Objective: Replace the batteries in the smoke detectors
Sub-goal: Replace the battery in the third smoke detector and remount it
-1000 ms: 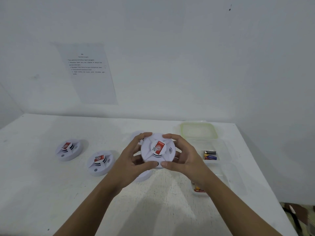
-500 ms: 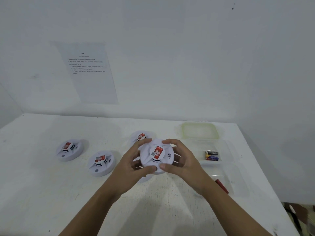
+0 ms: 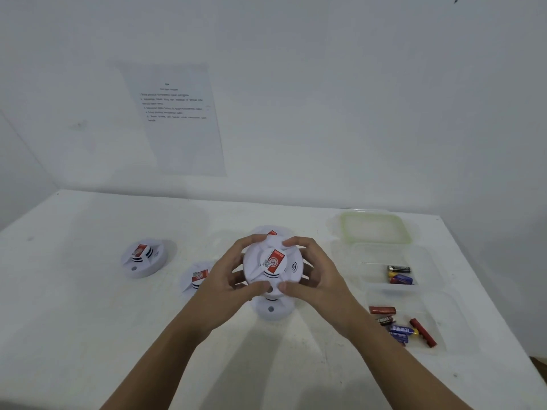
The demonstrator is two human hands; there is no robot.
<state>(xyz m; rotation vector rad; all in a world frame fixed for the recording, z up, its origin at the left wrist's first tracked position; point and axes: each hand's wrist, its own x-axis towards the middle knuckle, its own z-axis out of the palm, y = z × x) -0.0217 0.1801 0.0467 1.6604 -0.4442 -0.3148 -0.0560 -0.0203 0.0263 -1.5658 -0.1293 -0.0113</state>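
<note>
White, round plastic smoke detector (image 3: 272, 269) is held above the tabletop's (image 3: 88, 321) middle, with the left hand (image 3: 220, 291) and right hand (image 3: 322, 282) curled round its rim. It is likely light, rigid and smooth; opposing rim grips suit twisting.

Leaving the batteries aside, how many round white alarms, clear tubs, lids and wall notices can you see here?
Smoke detectors: 5
Clear tubs: 2
Lid: 1
Wall notice: 1
Total: 9
</note>
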